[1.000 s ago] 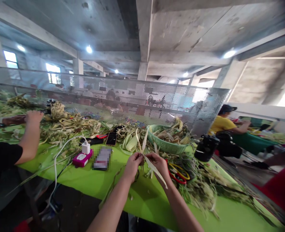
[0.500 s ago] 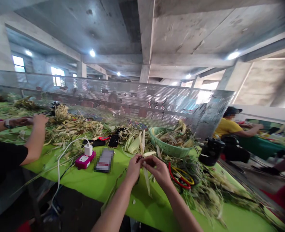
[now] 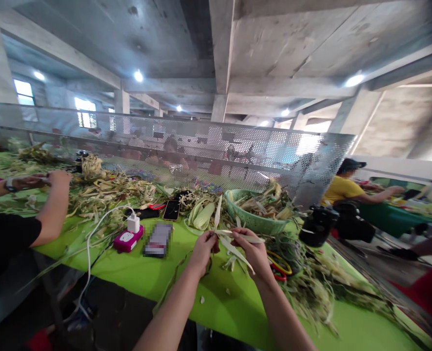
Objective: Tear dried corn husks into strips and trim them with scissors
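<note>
Over the green-covered table [image 3: 135, 273], my left hand [image 3: 203, 251] and my right hand [image 3: 254, 251] both pinch pale corn husk strips [image 3: 234, 243]. One strip stands up between the hands, others fan out to the right and down. Red and yellow scissors [image 3: 280, 268] lie just right of my right hand, partly hidden by it. A green basket [image 3: 254, 222] full of husks sits behind my hands.
A pink power strip with a white charger [image 3: 128, 236] and phones [image 3: 172, 209] lie left of my hands. Husk piles [image 3: 106, 192] cover the table's back and right. A co-worker's arms [image 3: 51, 204] rest at left. A perforated metal screen [image 3: 208, 151] runs behind. A black camera [image 3: 316, 224] stands at right.
My hands have drawn slightly apart. The husk strip that hung down between them half a second ago now stretches sideways to the right, with another strip pointing up.
</note>
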`<control>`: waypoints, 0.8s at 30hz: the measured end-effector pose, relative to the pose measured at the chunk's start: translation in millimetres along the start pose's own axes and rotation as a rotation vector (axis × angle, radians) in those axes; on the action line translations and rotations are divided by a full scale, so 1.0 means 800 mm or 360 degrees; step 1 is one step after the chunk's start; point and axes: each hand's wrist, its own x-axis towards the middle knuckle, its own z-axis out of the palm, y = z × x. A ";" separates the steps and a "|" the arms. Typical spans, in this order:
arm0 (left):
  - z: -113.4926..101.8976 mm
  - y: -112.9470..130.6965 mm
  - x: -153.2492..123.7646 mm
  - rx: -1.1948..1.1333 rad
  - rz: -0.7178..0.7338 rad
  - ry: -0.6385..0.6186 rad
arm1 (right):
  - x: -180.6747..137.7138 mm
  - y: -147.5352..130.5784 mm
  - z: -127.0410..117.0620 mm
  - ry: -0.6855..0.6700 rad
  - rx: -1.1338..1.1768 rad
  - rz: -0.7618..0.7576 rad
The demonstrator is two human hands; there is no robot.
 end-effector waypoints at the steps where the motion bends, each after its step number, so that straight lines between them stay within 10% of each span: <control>1: 0.000 -0.001 0.000 -0.0118 -0.0029 -0.0016 | 0.000 -0.001 -0.001 -0.0030 0.0074 0.0068; 24: 0.009 0.013 -0.012 -0.0129 -0.0087 -0.0100 | -0.005 0.012 0.014 -0.0168 -0.0164 0.0017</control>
